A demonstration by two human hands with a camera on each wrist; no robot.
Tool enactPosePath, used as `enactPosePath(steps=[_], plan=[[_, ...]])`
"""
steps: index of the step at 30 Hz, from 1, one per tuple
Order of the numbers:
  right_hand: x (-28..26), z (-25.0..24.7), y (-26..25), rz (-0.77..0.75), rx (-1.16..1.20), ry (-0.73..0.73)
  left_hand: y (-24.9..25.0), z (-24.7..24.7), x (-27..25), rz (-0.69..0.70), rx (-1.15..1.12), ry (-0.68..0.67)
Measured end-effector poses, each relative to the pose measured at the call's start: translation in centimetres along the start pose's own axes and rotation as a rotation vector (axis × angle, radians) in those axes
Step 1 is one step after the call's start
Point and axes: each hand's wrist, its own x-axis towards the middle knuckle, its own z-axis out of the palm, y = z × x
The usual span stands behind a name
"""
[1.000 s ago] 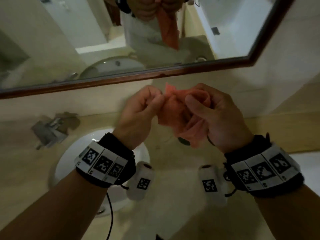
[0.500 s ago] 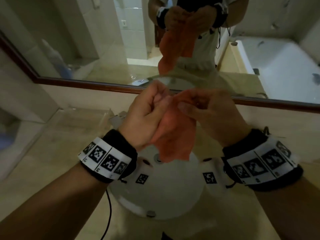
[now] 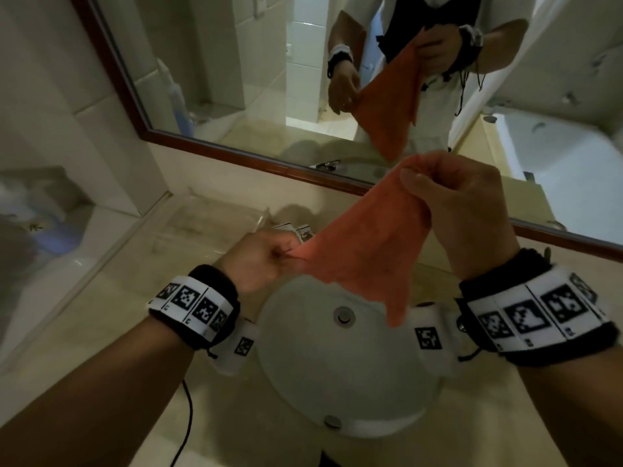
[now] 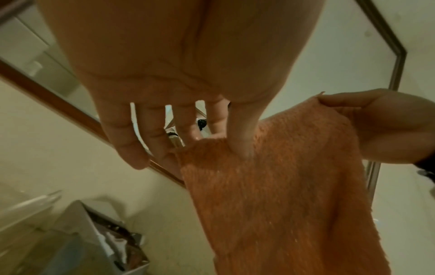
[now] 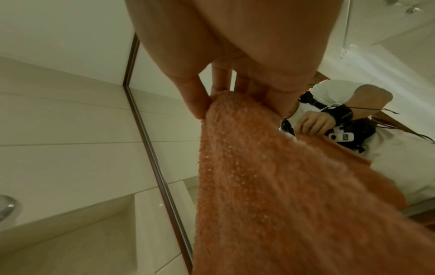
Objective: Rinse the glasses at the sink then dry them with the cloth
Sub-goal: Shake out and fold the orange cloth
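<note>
Glasses, the objects to be rinsed and dried, appear in none of the three views; their number cannot be counted, and whether any has been rinsed cannot be told. One orange cloth is present, held in the air above the round white sink and stretched between both hands. The left hand is closed, pinching the lower left edge of the cloth between thumb and fingers; the left wrist view shows its thumb pressed onto the fabric. The right hand is higher and also closed, gripping the upper corner, with the free part of the cloth hanging down toward the basin.

Judged from this arrangement, the work is in the drying part or at its close: the cloth is spread open and holds no glass, which suggests either preparation to dry or tidying of the cloth afterward. No running water is visible. What is left cannot be fixed without sight of the glasses.

Counts: one cloth; one sink with one drain fitting in the basin; two hands, each wearing one marker-patterned wristband; one wood-framed mirror behind the pale stone surface, reflecting the person and the cloth; one clear rectangular tray at the back left of the surface; one bathtub seen only in reflection.
</note>
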Motion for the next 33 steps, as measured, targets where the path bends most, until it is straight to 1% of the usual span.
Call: enactPosePath(steps=[3,5,8,10,12,13,16,18,21,23,27,30,33], plan=[[0.0,0.3,0.4,0.0,-0.052,0.039,-1.3,-1.1,0.0,-0.034,0.048,0.084],[-0.1,0.2,0.8,-0.015,-0.063,0.082,-1.4,-1.7,-0.4,-0.051,0.018,0.115],[-0.2,-0.1,1.7,0.0,-0.079,0.197,1.0,-1.7,-1.3,-0.07,-0.202,0.191],[-0.5,0.0,2.4,-0.015,-0.168,0.224,3.2,-1.3,-1.7,-0.066,-0.303,0.175],[-1.0,0.5,2.8,-0.028,-0.246,0.192,5.2,-0.3,-1.8,-0.042,-0.38,0.147],[-1.2,0.8,3.0,-0.029,-0.273,0.167,6.1,0.2,-1.7,-0.042,-0.418,0.155],[-2.3,2.0,3.3,-0.025,-0.318,0.082,7.9,1.5,-1.2,-0.067,-0.532,0.225],[-2.9,2.6,3.4,-0.054,-0.345,0.019,8.7,2.2,-1.0,-0.066,-0.568,0.273],[-3.8,2.7,3.4,-0.141,-0.384,-0.112,9.1,2.9,-1.3,-0.067,-0.498,0.302],[-4.1,2.2,3.4,-0.189,-0.381,-0.17,9.4,3.3,-1.6,-0.057,-0.468,0.311],[-4.4,0.7,3.7,-0.184,-0.304,-0.178,10.6,4.1,-1.9,-0.043,-0.439,0.287],[-4.6,-0.6,3.8,-0.187,-0.319,-0.25,11.5,4.9,-1.5,-0.043,-0.436,0.282],[-4.8,-2.2,4.0,-0.248,-0.335,-0.292,12.6,5.8,-1.0,-0.039,-0.418,0.271]])
